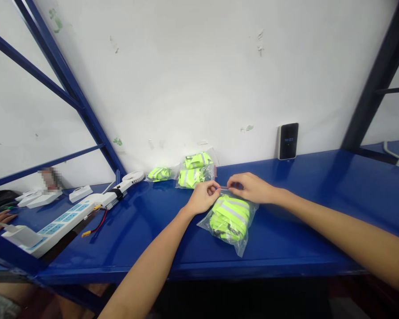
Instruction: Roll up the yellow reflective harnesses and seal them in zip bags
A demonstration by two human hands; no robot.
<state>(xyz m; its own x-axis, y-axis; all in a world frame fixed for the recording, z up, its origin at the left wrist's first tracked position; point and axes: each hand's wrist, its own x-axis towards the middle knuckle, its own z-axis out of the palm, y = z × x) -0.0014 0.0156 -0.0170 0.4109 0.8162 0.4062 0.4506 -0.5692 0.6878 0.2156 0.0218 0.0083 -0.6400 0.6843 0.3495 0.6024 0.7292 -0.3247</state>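
Note:
A clear zip bag (242, 249) lies on the blue table, with a folded neon-yellow reflective vest (231, 217) inside it. My left hand (204, 196) pinches the left part of the bag's top edge. At the right part of the same edge, the fingers of my right hand (251, 187) are closed on it. A thin reddish seal line shows between the two hands. Behind my left hand, more bagged yellow vests (190, 177) rest against the wall, and a smaller bagged one (160, 174) lies to their left.
A long white power strip (64, 221) runs along the table's left side, near a white handheld fan (133, 178) and a red-black cable with yellow connectors (99, 221). A black-fronted clock device (288, 141) stands by the wall. Another person's hand (1, 218) shows at far left.

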